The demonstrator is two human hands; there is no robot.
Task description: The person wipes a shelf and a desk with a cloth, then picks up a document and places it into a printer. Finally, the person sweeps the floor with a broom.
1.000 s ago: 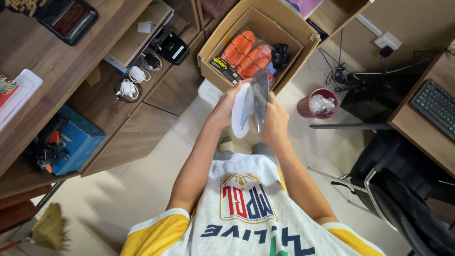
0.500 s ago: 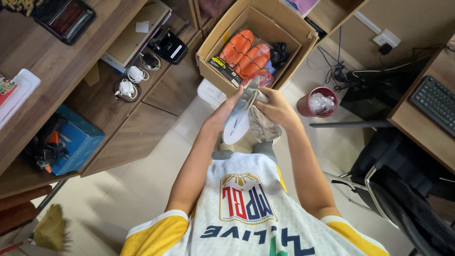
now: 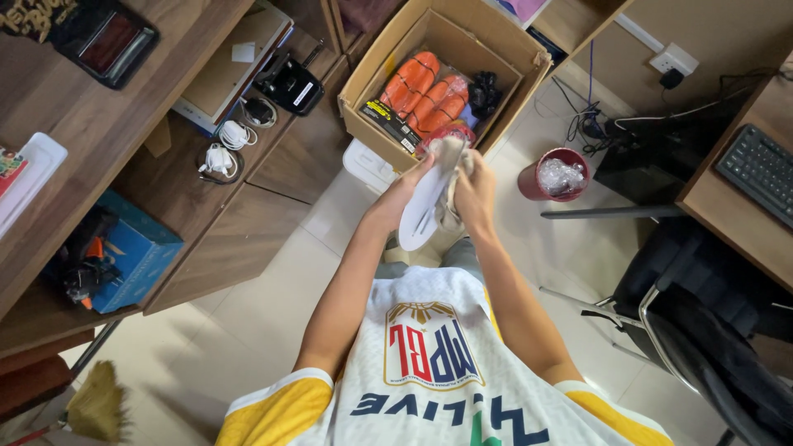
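I hold a shoe with a white sole (image 3: 421, 211) in front of my chest, sole turned to the left and toe pointing down. My left hand (image 3: 402, 192) grips it along the sole side. My right hand (image 3: 477, 192) closes on the beige upper part (image 3: 450, 155) from the other side. Both hands hover just short of an open cardboard box (image 3: 370, 83) on the floor, which holds orange padded items (image 3: 423, 91) and something black (image 3: 483, 91). The shoe's inside is hidden.
A red bin (image 3: 529, 177) lined with plastic stands right of the box. Wooden shelves (image 3: 165, 157) on the left carry white cables (image 3: 221, 147), a black device (image 3: 289, 83) and a blue box (image 3: 124, 252). A black chair (image 3: 702, 314) and a desk with a keyboard (image 3: 760, 169) are at right.
The shoe has turned from facing me broadside to edge-on, and both hands have shifted forward toward the cardboard box.
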